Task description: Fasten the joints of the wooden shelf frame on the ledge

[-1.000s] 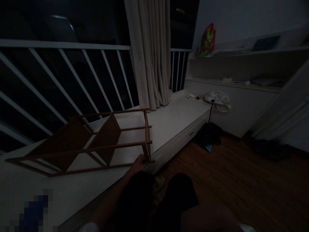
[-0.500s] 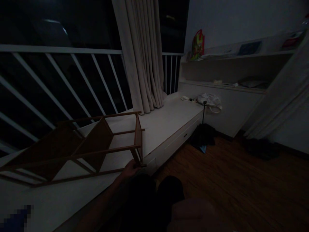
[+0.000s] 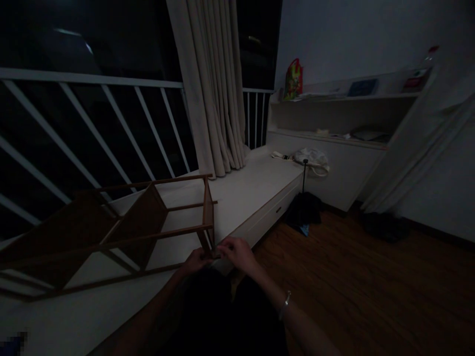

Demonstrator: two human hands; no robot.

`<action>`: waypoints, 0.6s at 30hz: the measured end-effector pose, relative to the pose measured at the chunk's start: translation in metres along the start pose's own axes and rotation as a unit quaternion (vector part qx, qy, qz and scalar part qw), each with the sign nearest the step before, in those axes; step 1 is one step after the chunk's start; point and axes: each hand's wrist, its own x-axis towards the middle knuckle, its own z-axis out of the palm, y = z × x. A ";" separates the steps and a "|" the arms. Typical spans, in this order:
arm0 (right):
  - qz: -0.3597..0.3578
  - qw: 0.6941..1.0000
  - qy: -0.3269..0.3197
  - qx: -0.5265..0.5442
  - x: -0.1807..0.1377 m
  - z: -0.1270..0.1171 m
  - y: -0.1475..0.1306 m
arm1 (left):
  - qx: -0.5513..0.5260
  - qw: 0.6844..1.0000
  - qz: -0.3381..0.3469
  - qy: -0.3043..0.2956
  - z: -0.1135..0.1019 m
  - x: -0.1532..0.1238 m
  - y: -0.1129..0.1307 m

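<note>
A brown wooden shelf rack lies on its side on a white window bench. My left hand grips the rack's near bottom corner, at the end of a leg. My right hand meets the same corner from the right, its fingers pinched together at the leg's tip. What the pinch holds is too small and dark to make out. A bracelet shows on my right wrist. The room is very dim.
White window bars and a beige curtain stand behind the bench. A white bag lies at the bench's far end, a dark umbrella on the wooden floor. Shelves with a colourful bag line the right wall.
My right hand has come up from the lower edge of the view to the rack's corner beside my left hand. The view has shifted slightly to the right.
</note>
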 end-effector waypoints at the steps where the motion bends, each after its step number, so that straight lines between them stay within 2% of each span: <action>1: 0.009 1.000 -0.002 -0.012 0.001 0.010 0.016 | 0.004 1.000 0.005 -0.005 0.000 0.001 -0.003; 5: 0.068 0.995 -0.023 -0.073 -0.006 0.045 0.064 | 0.015 0.999 0.021 -0.022 0.000 0.006 -0.020; 9: 0.111 0.988 -0.054 -0.095 -0.015 0.083 0.090 | 0.027 0.999 0.032 -0.021 0.000 0.010 -0.037; 14: 0.113 0.982 -0.102 -0.112 -0.022 0.125 0.095 | 0.041 0.998 0.049 -0.021 -0.001 0.011 -0.049; 18: 0.106 0.974 -0.125 -0.159 -0.022 0.142 0.088 | 0.060 0.996 0.064 -0.014 -0.005 0.006 -0.045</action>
